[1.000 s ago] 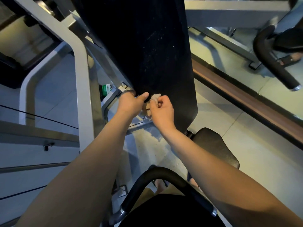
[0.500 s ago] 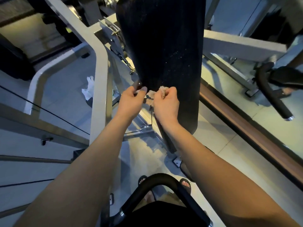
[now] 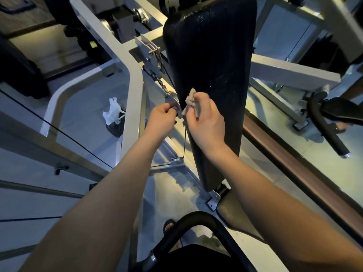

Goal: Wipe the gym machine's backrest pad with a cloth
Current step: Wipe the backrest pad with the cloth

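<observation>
The long black backrest pad (image 3: 212, 65) stands upright in the middle of the view, speckled with pale dust. My right hand (image 3: 206, 118) grips a small beige cloth (image 3: 191, 100) and holds it against the pad's left edge, about halfway up. My left hand (image 3: 162, 118) is just left of the cloth, fingers curled at the pad's left edge by a metal bracket; whether it pinches the cloth's corner or the pad's edge is unclear.
The machine's white steel frame (image 3: 135, 91) runs left of the pad, with thin cables crossing it. A white plastic bag (image 3: 113, 111) lies on the floor. The black seat (image 3: 235, 213) sits below the pad. A black curved handle (image 3: 188, 230) is near my body, another handle (image 3: 326, 126) at right.
Both hands and the cloth have moved up along the pad's left edge. The view has tilted up, so the pad's top and more of the frame now show.
</observation>
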Motion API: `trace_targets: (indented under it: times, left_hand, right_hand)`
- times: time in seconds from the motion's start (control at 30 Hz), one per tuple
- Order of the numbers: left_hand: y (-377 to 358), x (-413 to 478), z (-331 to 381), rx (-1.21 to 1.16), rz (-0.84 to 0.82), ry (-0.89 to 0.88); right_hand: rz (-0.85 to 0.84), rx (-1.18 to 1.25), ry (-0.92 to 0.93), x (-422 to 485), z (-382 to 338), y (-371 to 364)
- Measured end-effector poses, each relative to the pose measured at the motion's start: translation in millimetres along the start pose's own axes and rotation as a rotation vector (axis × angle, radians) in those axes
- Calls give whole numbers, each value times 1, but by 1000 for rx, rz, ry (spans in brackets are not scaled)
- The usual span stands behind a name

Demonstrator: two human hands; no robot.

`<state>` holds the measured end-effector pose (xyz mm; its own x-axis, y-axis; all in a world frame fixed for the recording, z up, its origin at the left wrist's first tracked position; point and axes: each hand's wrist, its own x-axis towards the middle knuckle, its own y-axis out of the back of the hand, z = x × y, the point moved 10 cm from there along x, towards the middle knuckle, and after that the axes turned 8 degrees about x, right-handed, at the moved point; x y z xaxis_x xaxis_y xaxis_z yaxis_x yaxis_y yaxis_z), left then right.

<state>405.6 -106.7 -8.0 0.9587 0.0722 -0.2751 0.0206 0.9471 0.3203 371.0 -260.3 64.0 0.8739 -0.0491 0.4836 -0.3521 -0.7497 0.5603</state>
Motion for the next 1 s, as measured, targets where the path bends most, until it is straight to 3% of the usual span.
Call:
trace_targets:
  times: [0.1,0.17,0.23,0.3,0.37,0.47,0.53,0.6,0.73,0.77,0.83,0.93,1.0]
  left_hand:
    - [13,-2,-12,-37,67,44]
    - [16,-4,-20,-42,83,61]
    - [17,-6,-26,-37,79,71]
    - [16,-6,-29,-43,71,77]
    - [13,-6,-28,-42,64,85]
    - [7,-5,-24,-44,53,78]
    - [4,-6,-24,-40,47,80]
    - [2,-6,-28,-42,51,88]
    - [9,-10,-37,-35,75,94]
    - [12,-11,-37,-31,81,91]
    - [16,-11,-34,-54,96,92]
    - [12,-12,-27,-85,101,108]
    - [5,-13,-22,-85,91,110]
  right_hand:
    - [-158,-397,260,-23,10,-20]
    - [-385,-535,343,-64,45,-43]
    - [-661,-659,334,-106,86,-60]
    - [-770,-716,276,-119,103,-61]
    - [-648,-661,308,-97,79,-56]
    - [-321,-576,468,-51,26,-40]
    - [-269,-578,498,-41,17,-41]
    - [-357,-596,482,-55,29,-54]
    - [-774,-704,367,-114,88,-84]
    - [-801,-699,342,-114,91,-82]
    - [-661,-601,374,-88,69,-64]
    - [-278,-455,534,-28,9,-16]
    - [-143,-426,605,-2,-14,5]
